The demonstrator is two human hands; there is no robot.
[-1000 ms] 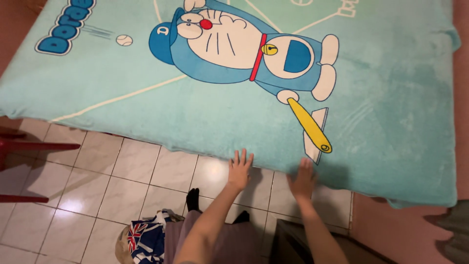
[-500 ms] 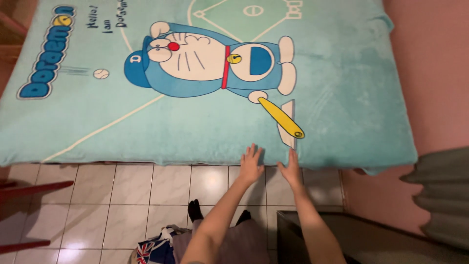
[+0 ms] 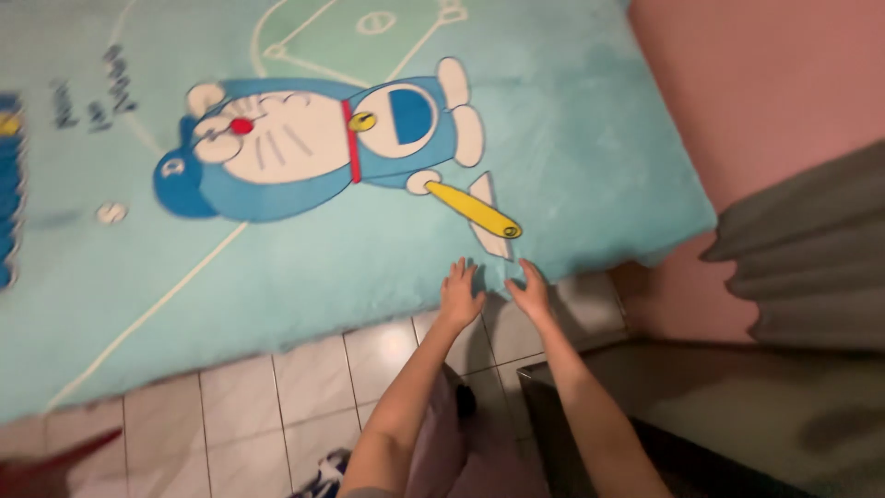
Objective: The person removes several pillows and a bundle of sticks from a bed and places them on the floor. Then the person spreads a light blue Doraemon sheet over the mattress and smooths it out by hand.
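Both hands sit at the near edge of the plush turquoise blanket [image 3: 572, 157], which is spread flat with a blue cartoon cat [image 3: 304, 148] and yellow bat [image 3: 475, 210] printed on it. The left hand [image 3: 459, 297] has its fingers spread, tips on the hem; the right hand [image 3: 529, 293] lies just beside it, fingers loosely together. Glossy white floor tiles [image 3: 304, 378] lie open near and left; a dark cabinet [image 3: 737, 415] crowds the right. Since half a second ago the hands have closed together, and the view has swung right.
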